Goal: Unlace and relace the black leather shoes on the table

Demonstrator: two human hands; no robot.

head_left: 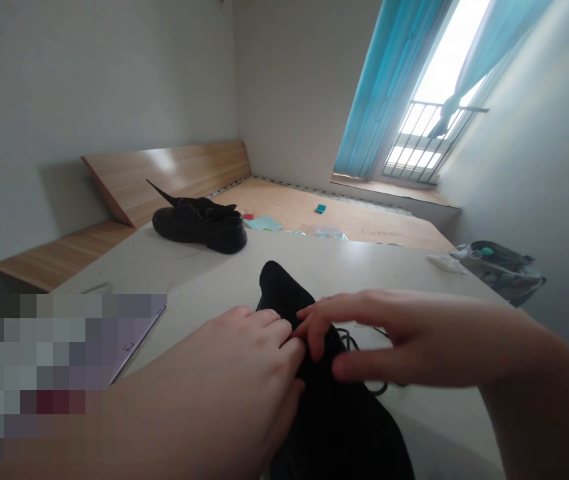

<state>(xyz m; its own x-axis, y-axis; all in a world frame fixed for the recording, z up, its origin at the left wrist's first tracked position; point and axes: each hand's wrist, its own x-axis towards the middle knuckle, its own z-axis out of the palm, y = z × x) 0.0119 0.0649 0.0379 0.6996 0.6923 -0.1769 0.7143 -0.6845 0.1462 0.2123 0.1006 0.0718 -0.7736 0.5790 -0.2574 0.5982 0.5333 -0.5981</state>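
A black shoe (349,427) lies on the white table in front of me, with its long tongue (281,287) pointing away. My left hand (259,373) is closed around the upper near the base of the tongue; its fingertips are partly hidden. From the right, my right hand (379,333) reaches over the same shoe. Its bent fingers touch the black material beside my left knuckles, while the thumb stays apart. A loose dark shoelace (377,387) loops out on the right side, under my right hand. Farther back on the left stands a second black shoe (199,227), its tongue raised.
The white table (394,267) extends ahead, with a wooden bed board (284,200) behind it. A purple-edged item (139,340), mostly blurred out, lies at left. White tissue (447,263) sits near the right edge, beside a dark bag (504,267).
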